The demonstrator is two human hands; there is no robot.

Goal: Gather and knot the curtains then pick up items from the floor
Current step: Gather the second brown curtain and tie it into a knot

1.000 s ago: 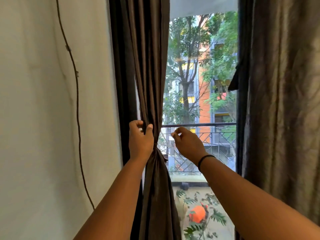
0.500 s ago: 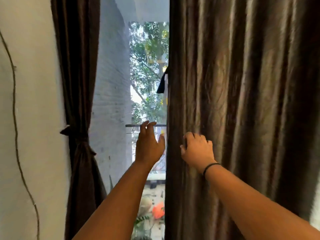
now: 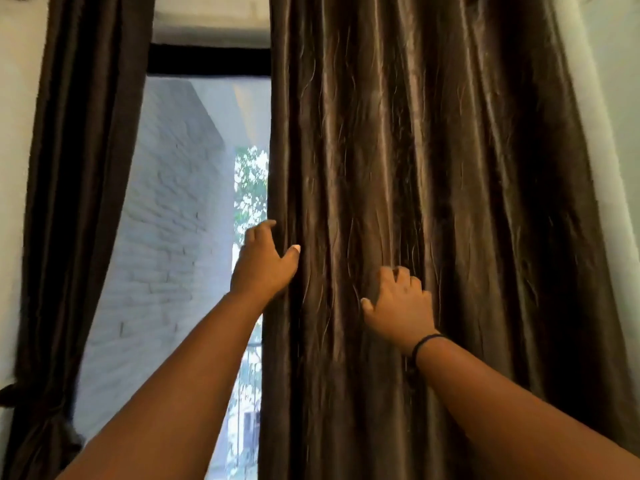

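Right curtain (image 3: 433, 202): hangs loose and full-width, dark brown, shiny, deep vertical folds; fills the right half of your view, not yet gathered.
Left hand (image 3: 265, 266): at the curtain's inner edge; your fingers curl round behind the hem, thumb pressed on the front. Reads as a light pinch on the edge.
Right hand (image 3: 400, 304): further in on the fabric face, fingers bent and digging into a fold. Whether cloth is truly clenched, cannot tell; black band (image 3: 424, 344) on that wrist.
Left curtain (image 3: 79, 202): already drawn aside, cinched low at the frame's left edge.
Beyond: window gap (image 3: 204, 216) between the two drapes, white brick wall and foliage outside.
Step in hand: judged as starting the gather on the second curtain; floor pick-up not begun, floor out of view.
Next move: likely bunch the folds toward one hand into a rope, then you need slack enough to loop a knot.
Risk: slippery fabric may slide out of a shallow grip.
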